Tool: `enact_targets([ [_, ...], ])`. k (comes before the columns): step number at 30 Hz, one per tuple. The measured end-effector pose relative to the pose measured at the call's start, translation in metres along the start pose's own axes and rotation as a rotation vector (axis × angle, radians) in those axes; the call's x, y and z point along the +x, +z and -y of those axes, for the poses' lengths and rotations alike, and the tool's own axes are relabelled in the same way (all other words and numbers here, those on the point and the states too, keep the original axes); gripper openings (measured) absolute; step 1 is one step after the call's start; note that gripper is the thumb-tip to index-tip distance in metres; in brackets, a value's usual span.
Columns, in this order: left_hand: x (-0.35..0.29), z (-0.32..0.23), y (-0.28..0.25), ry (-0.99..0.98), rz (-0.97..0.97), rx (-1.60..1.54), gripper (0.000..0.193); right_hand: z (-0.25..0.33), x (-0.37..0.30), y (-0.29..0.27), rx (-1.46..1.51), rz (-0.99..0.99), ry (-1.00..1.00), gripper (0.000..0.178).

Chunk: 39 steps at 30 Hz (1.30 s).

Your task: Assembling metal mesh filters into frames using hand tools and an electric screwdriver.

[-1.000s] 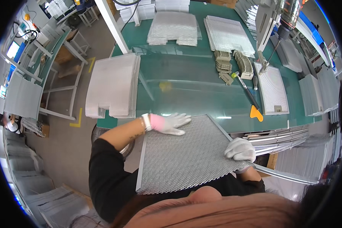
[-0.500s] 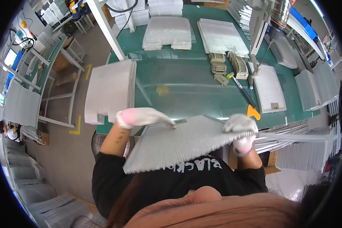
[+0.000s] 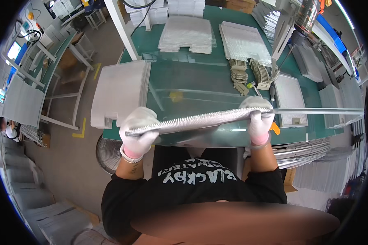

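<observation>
A silvery pleated mesh panel (image 3: 200,121) is stretched between my two gloved hands, its pleated edge facing up, over the near edge of the green table (image 3: 192,94). My left hand (image 3: 138,130) wears a white glove and is closed round the panel's left end. My right hand (image 3: 259,120), in a white glove too, grips the right end, slightly higher. From beside my right hand a long thin metal strip (image 3: 319,110) runs out to the right; whether my fingers also hold it, I cannot tell.
White panels (image 3: 118,94) are stacked at left, mesh sheets (image 3: 186,34) at the back. Beige plastic pieces (image 3: 238,75) lie right of centre, near a framed panel (image 3: 289,98) and an orange tool part (image 3: 275,129). A powered driver (image 3: 306,18) hangs at upper right. A fan (image 3: 108,154) stands lower left.
The panel has turned from its broad face to edge-on and risen away from my body. My left hand has gone from lying on its top to gripping its left end. The strip has swung up.
</observation>
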State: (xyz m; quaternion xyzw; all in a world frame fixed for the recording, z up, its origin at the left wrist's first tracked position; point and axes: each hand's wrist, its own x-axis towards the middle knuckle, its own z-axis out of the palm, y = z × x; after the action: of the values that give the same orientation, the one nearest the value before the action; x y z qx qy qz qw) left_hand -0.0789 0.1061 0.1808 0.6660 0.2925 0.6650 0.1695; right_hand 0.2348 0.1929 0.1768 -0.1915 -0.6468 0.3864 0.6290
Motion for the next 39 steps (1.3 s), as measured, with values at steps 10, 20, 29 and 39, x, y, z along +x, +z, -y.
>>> enact_targets([
  [10,-0.016,-0.002,-0.004,0.086,0.009,-0.008,0.025,0.017,-0.011,0.009,-0.004,0.091,-0.097,0.030],
  [20,-0.016,0.007,0.004,-0.047,-0.130,-0.075,0.011,0.003,0.003,0.025,-0.087,-0.299,-0.128,0.081],
  [29,-0.012,0.024,-0.003,-0.271,-0.203,-0.025,0.022,0.055,0.058,-0.014,-0.808,0.358,-0.189,0.059],
  [39,-0.011,0.028,-0.006,-0.328,-0.221,-0.145,0.020,0.085,0.107,-0.026,-0.641,0.789,-0.293,0.051],
])
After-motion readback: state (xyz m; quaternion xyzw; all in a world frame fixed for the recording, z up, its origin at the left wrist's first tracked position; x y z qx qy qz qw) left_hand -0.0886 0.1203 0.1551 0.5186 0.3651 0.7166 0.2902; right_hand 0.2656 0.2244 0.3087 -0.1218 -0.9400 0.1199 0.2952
